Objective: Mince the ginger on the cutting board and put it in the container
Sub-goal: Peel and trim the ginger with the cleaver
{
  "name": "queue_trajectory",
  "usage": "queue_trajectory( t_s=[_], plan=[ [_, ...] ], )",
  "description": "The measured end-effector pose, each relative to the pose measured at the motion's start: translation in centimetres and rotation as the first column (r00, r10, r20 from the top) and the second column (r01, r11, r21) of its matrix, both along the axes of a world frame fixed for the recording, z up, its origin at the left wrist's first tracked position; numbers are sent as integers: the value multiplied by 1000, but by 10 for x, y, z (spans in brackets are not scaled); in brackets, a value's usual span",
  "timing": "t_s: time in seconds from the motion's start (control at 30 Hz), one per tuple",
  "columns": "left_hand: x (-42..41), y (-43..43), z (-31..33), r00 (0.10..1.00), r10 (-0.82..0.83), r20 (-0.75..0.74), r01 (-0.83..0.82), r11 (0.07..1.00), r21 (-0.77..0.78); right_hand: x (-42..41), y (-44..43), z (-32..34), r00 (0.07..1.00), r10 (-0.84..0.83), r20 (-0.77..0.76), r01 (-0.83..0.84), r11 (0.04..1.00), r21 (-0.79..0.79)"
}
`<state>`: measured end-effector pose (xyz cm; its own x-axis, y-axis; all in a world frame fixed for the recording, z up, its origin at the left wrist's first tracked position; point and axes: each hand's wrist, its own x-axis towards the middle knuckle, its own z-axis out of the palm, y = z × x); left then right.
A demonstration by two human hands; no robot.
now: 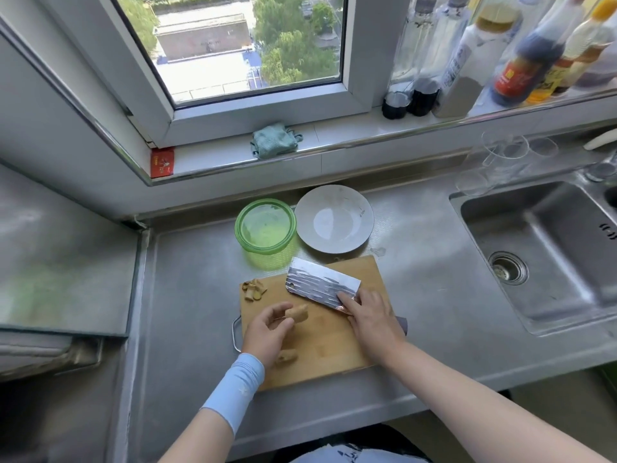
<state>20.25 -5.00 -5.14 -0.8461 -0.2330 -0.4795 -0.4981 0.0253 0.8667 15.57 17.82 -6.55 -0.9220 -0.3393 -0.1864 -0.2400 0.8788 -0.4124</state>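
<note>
A wooden cutting board (329,349) lies on the steel counter. My left hand (268,332) holds a tan ginger piece (298,313) between thumb and fingertips just above the board. My right hand (374,320) grips the handle of a cleaver (320,287), whose wide hammered blade lies nearly flat, pointing up-left over the board's far part. A second ginger chunk (287,356) lies on the board below my left hand. Ginger trimmings (254,289) sit at the board's far left corner. The green container (266,228) stands open behind the board.
A grey plate (334,223) sits beside the container. The sink (547,252) is to the right, with clear glasses (500,158) behind it. Sauce bottles (521,51) and a teal cloth (274,140) line the window sill. A raised steel surface (63,248) lies to the left.
</note>
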Motion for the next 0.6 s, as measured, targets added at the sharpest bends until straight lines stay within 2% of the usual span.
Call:
queue_trajectory(
  t_s=[0.13, 0.2, 0.27, 0.33, 0.4, 0.47, 0.53, 0.57, 0.6],
  plan=[
    [0, 5, 3, 999, -21, 36, 20, 1000, 7, -5, -3, 7, 998, 27, -49, -18, 985, 174],
    [0, 7, 7, 999, -23, 45, 21, 999, 40, -9, -12, 21, 997, 79, -23, -74, 983, 170],
    [0, 8, 10, 999, -19, 26, 17, 996, 84, -10, -28, 38, 987, 140, 78, -136, 989, -56],
    [0, 8, 13, 1000, -15, -11, 16, 996, 91, -11, -44, 50, 950, 198, 242, -126, 951, -282],
    [0, 4, 14, 999, -17, -29, 19, 998, 68, -14, -57, 55, 944, 218, 249, -130, 936, -326],
    [1, -4, 16, 998, -54, -39, 53, 998, -14, -16, -63, 55, 955, 188, 229, -111, 943, -314],
    [3, -17, 15, 982, -188, 8, 186, 957, -222, -18, -66, 52, 961, 159, 226, -88, 952, -294],
    [7, -24, 14, 952, -298, 76, 305, 886, -348, -19, -67, 50, 960, 153, 233, -84, 955, -284],
    [11, -29, 12, 899, -409, 154, 432, 778, -456, -18, -68, 48, 956, 153, 250, -81, 957, -278]
  ],
)
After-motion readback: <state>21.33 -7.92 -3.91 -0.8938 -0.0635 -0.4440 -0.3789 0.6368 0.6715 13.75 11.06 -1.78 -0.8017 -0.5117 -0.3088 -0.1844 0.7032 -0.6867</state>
